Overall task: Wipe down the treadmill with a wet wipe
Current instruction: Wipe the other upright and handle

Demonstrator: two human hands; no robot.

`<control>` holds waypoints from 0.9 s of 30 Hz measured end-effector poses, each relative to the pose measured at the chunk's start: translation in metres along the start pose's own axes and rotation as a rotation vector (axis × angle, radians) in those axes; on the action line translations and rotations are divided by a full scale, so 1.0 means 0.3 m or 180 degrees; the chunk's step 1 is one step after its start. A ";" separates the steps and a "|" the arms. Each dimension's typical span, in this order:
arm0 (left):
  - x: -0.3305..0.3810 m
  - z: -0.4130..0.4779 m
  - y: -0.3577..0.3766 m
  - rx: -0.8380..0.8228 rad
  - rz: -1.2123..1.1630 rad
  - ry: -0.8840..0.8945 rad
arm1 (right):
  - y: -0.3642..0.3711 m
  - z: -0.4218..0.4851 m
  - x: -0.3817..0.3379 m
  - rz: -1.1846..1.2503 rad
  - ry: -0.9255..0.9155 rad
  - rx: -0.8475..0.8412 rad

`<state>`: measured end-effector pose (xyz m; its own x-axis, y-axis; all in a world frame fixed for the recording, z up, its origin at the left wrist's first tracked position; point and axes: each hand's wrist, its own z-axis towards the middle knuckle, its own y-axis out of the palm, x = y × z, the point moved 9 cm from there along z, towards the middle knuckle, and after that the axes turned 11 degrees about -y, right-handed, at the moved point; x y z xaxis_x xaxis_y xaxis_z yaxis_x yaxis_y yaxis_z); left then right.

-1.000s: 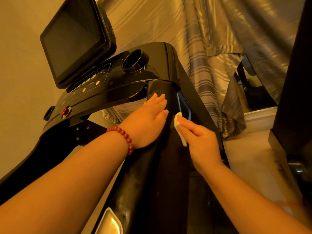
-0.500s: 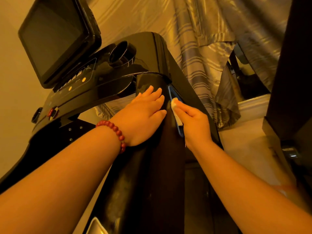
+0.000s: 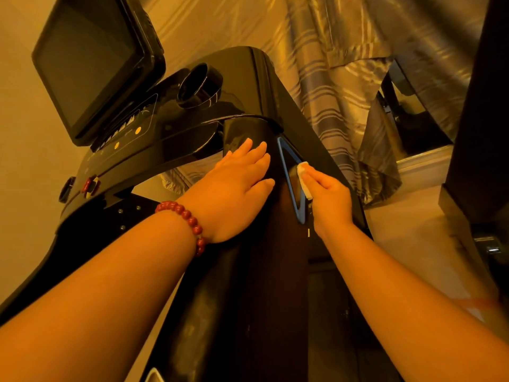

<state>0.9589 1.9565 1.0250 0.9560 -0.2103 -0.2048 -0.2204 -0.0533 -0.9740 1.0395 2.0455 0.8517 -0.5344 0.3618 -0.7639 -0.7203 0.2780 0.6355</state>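
**Wipe Held on the Treadmill's Side**

Head view: a small, folded white wet wipe [image 3: 304, 181] is gripped by the right hand [image 3: 332, 201] – fingers pressed together, thumb hidden – and held against a blue-edged triangle [image 3: 291, 175] on the shiny black treadmill [image 3: 264, 86]. The left hand [image 3: 237, 194] is laid flat on the smooth post, fingers straight and close. Round red beads [image 3: 188, 217] are worn on that wrist. The round cup holder [image 3: 197, 86] is too dark inside to be made out.

The pale floor [image 3: 413, 230] shows at right of the frame. On it stand the black treadmill [image 3: 261, 299] and, far right, possibly a dark cabinet [image 3: 479, 133]; the striped curtain [image 3: 344, 106] reaches down to it.
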 end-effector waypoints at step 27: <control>-0.041 -0.084 0.010 -0.0267 -0.0460 -0.0153 | -0.052 -0.221 0.105 0.0451 0.1127 0.0716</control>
<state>0.9417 1.9342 1.0272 0.9866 -0.1478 -0.0695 -0.0934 -0.1612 -0.9825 1.0044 1.9935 0.8103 -0.7677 0.0941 -0.6338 -0.5356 0.4487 0.7154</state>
